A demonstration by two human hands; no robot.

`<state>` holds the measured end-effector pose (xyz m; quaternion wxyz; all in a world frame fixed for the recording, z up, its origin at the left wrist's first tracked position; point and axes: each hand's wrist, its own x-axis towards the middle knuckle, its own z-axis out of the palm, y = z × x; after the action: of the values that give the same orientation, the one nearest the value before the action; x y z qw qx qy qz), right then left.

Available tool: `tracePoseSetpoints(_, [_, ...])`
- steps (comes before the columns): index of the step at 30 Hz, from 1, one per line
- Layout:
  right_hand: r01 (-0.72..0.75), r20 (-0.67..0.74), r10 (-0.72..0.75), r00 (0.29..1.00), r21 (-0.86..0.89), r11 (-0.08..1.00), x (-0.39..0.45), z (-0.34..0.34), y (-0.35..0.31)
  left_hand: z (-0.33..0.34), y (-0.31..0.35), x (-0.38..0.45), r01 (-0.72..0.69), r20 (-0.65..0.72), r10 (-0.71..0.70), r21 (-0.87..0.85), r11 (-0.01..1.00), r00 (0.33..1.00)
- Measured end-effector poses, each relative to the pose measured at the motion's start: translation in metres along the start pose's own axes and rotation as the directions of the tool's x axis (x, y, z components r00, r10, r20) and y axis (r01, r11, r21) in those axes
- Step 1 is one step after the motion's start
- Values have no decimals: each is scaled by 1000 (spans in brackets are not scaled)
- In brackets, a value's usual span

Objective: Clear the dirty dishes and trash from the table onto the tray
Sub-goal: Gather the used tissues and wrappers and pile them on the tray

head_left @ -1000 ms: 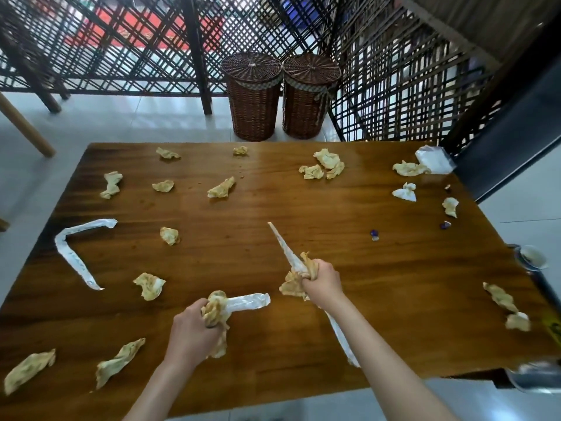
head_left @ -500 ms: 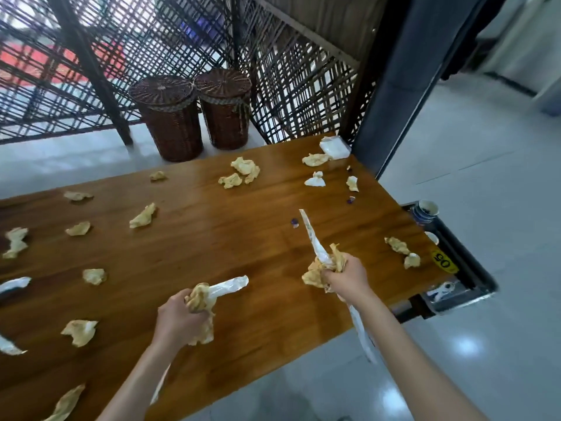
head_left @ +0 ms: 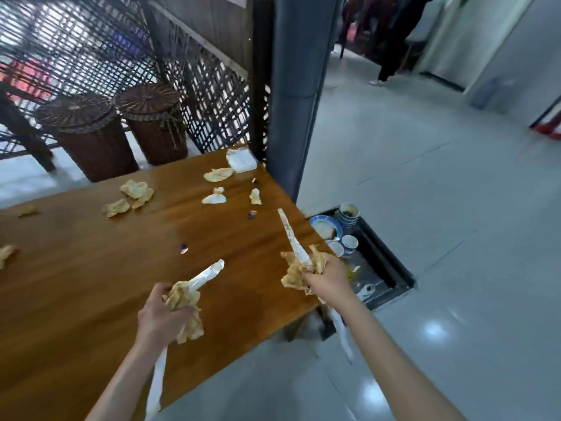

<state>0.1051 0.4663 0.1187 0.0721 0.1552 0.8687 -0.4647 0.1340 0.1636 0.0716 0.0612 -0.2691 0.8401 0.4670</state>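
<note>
My left hand [head_left: 159,319] grips a bunch of crumpled yellowish napkins [head_left: 185,302] together with a long white plastic wrapper [head_left: 206,276], above the wooden table [head_left: 76,284]. My right hand [head_left: 329,279] holds another wad of soiled napkins [head_left: 293,273] and a white wrapper strip [head_left: 291,238] over the table's right corner. Just beyond that corner, lower down, sits a dark tray [head_left: 391,268] with a dirty plate [head_left: 325,227], stacked bowls [head_left: 348,213] and small cups [head_left: 349,243]. More crumpled napkins [head_left: 136,191] lie scattered on the table.
A white tissue packet [head_left: 241,159] lies at the table's far corner beside a grey pillar [head_left: 291,95]. Two wicker baskets [head_left: 121,126] stand behind the table against a lattice screen. Grey tiled floor stretches to the right, with a person's legs [head_left: 391,56] in the distance.
The view has swung to the right, bringing the tray with dishes fully into sight. Both hands, still holding their trash, have moved toward the table's right corner.
</note>
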Motion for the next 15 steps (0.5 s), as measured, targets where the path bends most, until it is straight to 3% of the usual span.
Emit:
tracePoseSetpoints(7, [-33, -46, 33, 998, -3, 999, 54, -99, 64, 129, 77, -15, 84, 54, -80, -74, 994, 995])
tracePoseSetpoints(15, [-131, -82, 130, 988, -14, 991, 122, -170, 125, 226, 139, -9, 89, 84, -83, -70, 994, 993])
